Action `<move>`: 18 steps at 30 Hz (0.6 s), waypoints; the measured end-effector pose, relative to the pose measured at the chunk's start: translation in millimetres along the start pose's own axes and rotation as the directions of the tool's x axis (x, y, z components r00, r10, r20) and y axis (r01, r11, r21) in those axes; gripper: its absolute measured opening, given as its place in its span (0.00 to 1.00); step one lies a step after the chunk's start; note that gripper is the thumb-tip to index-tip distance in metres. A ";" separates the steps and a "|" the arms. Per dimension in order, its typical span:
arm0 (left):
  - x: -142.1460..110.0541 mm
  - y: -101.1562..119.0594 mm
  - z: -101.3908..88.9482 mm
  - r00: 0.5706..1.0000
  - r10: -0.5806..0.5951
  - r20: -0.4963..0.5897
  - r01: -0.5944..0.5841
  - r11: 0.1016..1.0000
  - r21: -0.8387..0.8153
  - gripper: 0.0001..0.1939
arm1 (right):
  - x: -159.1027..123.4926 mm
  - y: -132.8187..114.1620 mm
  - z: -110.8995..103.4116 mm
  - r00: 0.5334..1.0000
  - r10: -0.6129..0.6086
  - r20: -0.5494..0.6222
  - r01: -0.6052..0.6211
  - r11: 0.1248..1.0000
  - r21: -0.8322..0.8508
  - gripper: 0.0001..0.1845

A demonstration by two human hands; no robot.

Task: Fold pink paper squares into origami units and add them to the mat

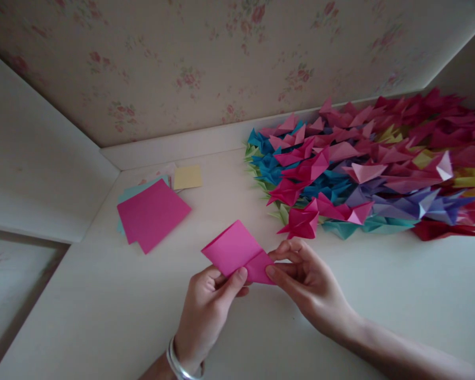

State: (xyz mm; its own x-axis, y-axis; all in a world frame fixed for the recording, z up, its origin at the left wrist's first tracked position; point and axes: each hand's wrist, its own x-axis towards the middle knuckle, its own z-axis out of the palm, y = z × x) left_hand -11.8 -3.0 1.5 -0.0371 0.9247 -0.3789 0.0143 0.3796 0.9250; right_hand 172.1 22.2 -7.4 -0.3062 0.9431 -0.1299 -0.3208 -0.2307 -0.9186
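Observation:
A folded sheet of pink origami paper [234,244] is held up between both hands, with a crease running across its right part. My left hand [211,298] grips its lower edge, thumb on top and fingers tucked beneath. At the right corner my right hand [301,279] pinches the paper between thumb and fingers. The fingertips under the sheet are partly hidden. A silver bangle [178,364] circles the left wrist.
Loose magenta sheets [154,214] lie over light blue ones at the left, beside a small yellow paper pad [188,177]. Many folded paper cranes [340,169] in mixed colours crowd the right of the white table [103,306]. A floral wall [182,68] rises behind.

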 end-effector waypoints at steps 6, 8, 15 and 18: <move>-4.9 1.7 -1.3 0.991 0.133 0.002 -0.130 0.962 0.238 0.15 | -0.8 3.2 -0.9 0.997 0.046 0.056 -0.043 0.998 -0.054 0.15; -6.3 3.5 0.1 0.977 0.213 0.031 -0.211 0.924 0.319 0.14 | -1.2 5.2 -1.5 0.993 0.067 0.093 -0.057 0.993 -0.107 0.21; -8.1 4.1 4.2 0.945 0.309 0.110 -0.327 0.865 0.381 0.09 | 1.6 6.4 -4.1 0.985 0.154 0.080 -0.124 0.948 -0.293 0.29; -6.8 4.2 4.4 0.950 0.300 0.091 -0.309 0.855 0.417 0.15 | 3.2 8.7 -5.6 0.982 0.175 0.077 -0.144 0.940 -0.308 0.27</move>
State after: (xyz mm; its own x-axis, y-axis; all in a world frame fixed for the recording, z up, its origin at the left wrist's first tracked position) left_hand -7.0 -7.6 7.8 0.0595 0.9946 -0.0853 0.4402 0.0505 0.8965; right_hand 173.4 24.6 -17.8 -0.4254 0.8669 -0.2598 0.0187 -0.2786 -0.9602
